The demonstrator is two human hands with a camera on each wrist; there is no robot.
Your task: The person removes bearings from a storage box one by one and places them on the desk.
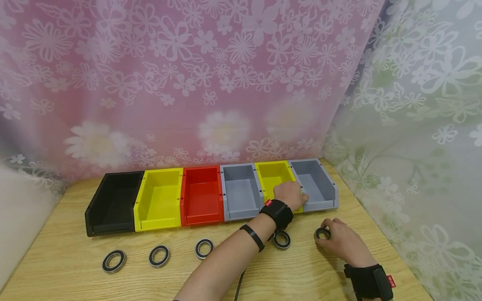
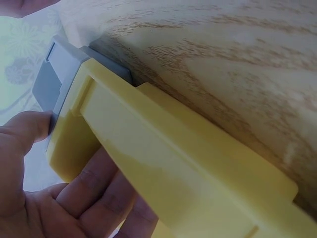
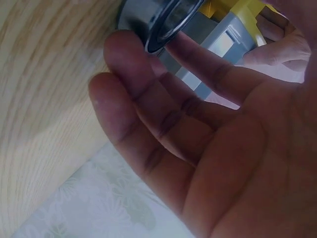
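Observation:
My right hand (image 1: 345, 243) pinches a ball bearing (image 1: 317, 235) between thumb and fingers, at the tabletop in front of the right-end grey bin (image 1: 319, 205). The bearing's steel outer ring shows by the fingertips in the right wrist view. My left hand (image 1: 289, 195) is at the front of the neighbouring yellow bin (image 1: 271, 172). In the left wrist view, the thumb (image 2: 30, 128) lies against the grey side and the other fingers curl inside the yellow bin (image 2: 148, 163), so the hand grips the wall where the two bins meet.
Further left in the row stand a grey bin (image 1: 241, 196), a red bin (image 1: 202, 194), a yellow bin (image 1: 160, 202) and a black bin (image 1: 113, 205). Several bearings, including one at far left (image 1: 106, 268), lie before them. A flowered curtain (image 1: 226, 83) hangs behind. A cable (image 1: 239, 287) crosses the front.

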